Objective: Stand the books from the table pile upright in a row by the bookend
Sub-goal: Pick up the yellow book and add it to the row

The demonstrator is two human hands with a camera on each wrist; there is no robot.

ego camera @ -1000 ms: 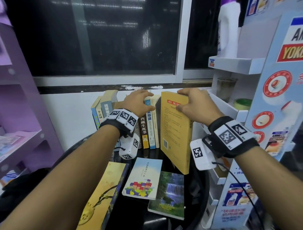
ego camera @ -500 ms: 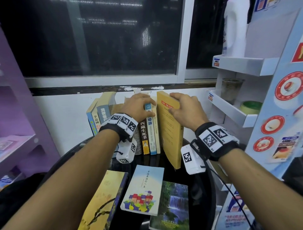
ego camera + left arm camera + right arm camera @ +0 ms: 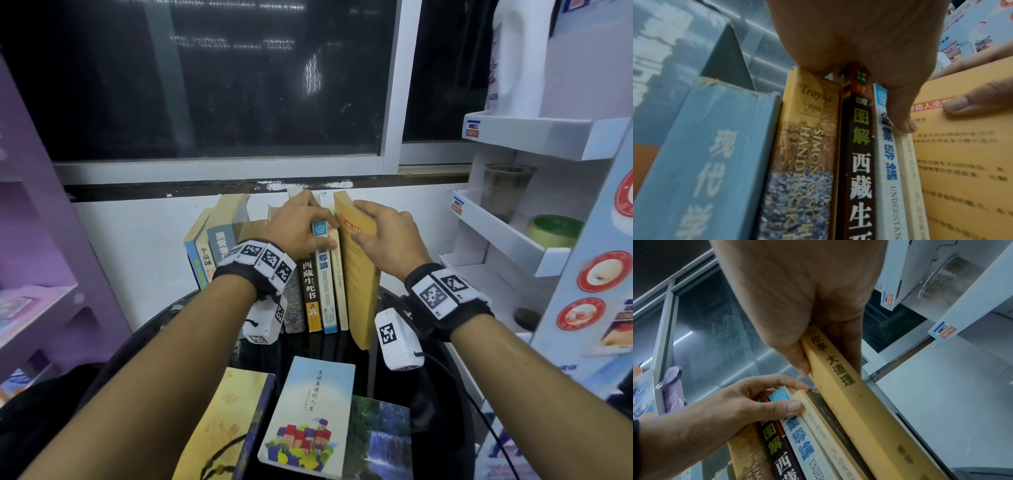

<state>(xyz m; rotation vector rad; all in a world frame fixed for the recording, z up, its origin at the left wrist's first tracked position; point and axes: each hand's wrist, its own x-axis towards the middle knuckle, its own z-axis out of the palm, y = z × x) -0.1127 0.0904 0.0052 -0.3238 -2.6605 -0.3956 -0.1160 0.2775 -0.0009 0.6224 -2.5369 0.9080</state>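
Yellow paperback book (image 3: 358,274) pinched in the right hand (image 3: 387,240); left hand (image 3: 298,228) clasps upright spines; three books lie flat on the desk (image 3: 442,383).

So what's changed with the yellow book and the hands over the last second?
The right hand, gripping the yellow book, has swung it from tilted and apart to nearly upright against the row. The left hand still steadies the standing books. Three books still lie flat.
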